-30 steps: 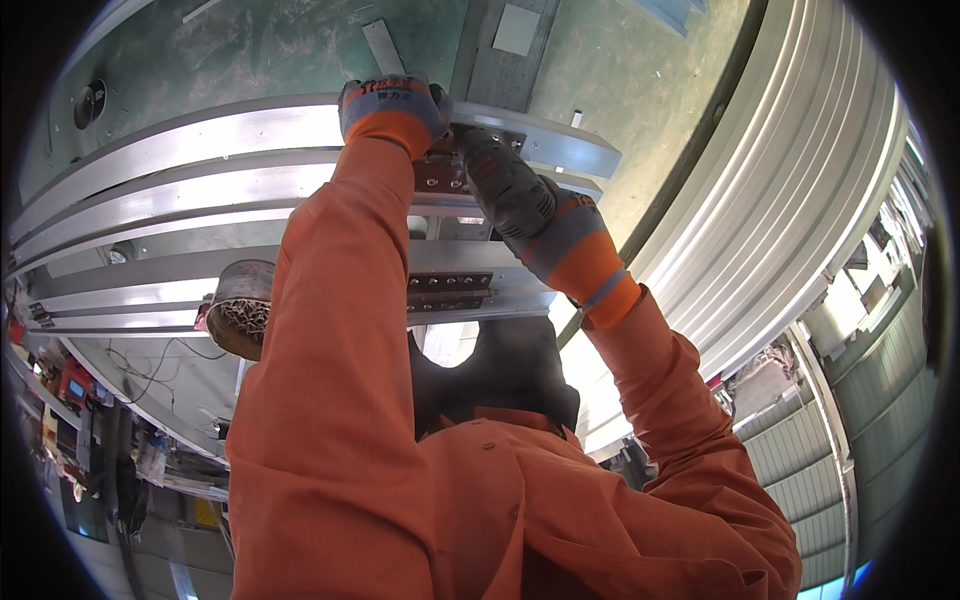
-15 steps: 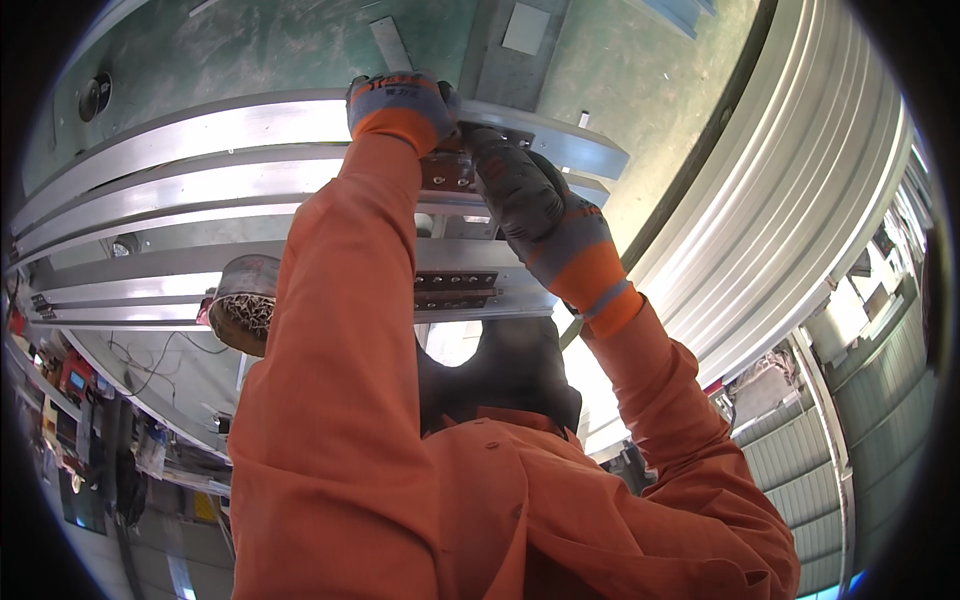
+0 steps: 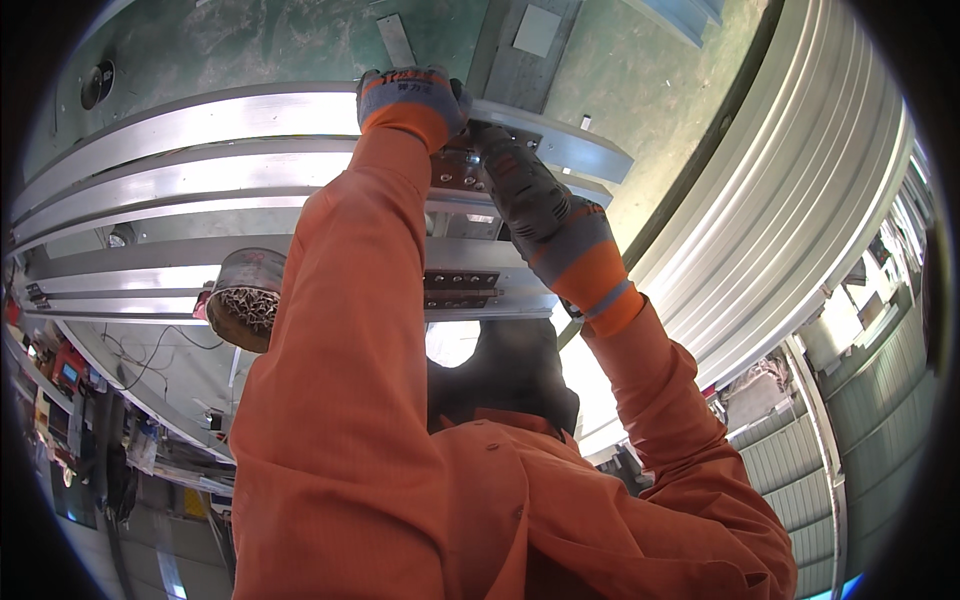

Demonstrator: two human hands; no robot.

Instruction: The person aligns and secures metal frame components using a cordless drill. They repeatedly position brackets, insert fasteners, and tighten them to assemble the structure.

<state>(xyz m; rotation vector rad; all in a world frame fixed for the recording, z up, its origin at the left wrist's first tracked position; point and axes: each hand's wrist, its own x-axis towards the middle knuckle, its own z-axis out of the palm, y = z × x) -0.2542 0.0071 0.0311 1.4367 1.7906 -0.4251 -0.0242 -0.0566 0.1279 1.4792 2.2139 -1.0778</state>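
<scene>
My right hand, in a grey and orange glove, is wrapped round a dark power drill. The drill's front end points up-left to a dark brown plate with screws on the metal profiles. My left hand, gloved alike, is closed at the far metal profile, just left of the drill's front. Its fingertips and whatever they grip are hidden. A second brown plate with a row of screws sits on the nearer profile.
A round can full of screws stands left of my left forearm. Long stacked ribbed metal lengths curve along the right. Flat offcuts and a dark round object lie beyond the profiles.
The view has shifted slightly. The drill has tilted a little, showing more of its side, and my left hand sits slightly further right. Both hands keep their places at the far profile.
</scene>
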